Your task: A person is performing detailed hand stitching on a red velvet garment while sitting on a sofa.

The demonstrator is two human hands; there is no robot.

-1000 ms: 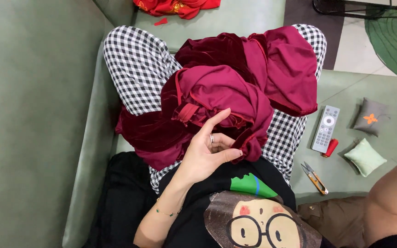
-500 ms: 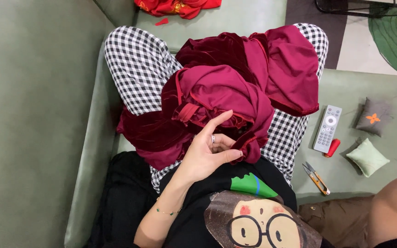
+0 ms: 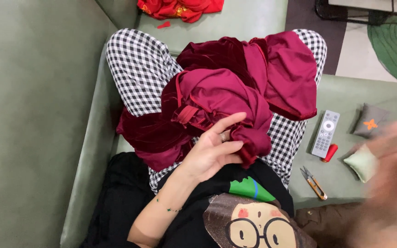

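A bundle of dark red velvet cloth (image 3: 235, 87) lies on my lap over black-and-white checked trousers (image 3: 138, 69). My left hand (image 3: 214, 151) rests palm up at the near edge of the cloth, pinching a fold of it between thumb and fingers, index finger raised. My right hand (image 3: 391, 183) is a motion-blurred shape at the right edge, above the sofa seat; whether it holds anything is unclear.
I sit on a green sofa (image 3: 33, 115). On the seat to my right lie a grey remote (image 3: 326, 133), a red thread spool (image 3: 331, 152), small snips (image 3: 314, 183) and two little cushions (image 3: 368, 123). Bright red fabric (image 3: 180, 8) lies farther along the seat.
My right hand has swung in and up from the lower right corner and is now blurred with motion. The left hand and cloth stay put.
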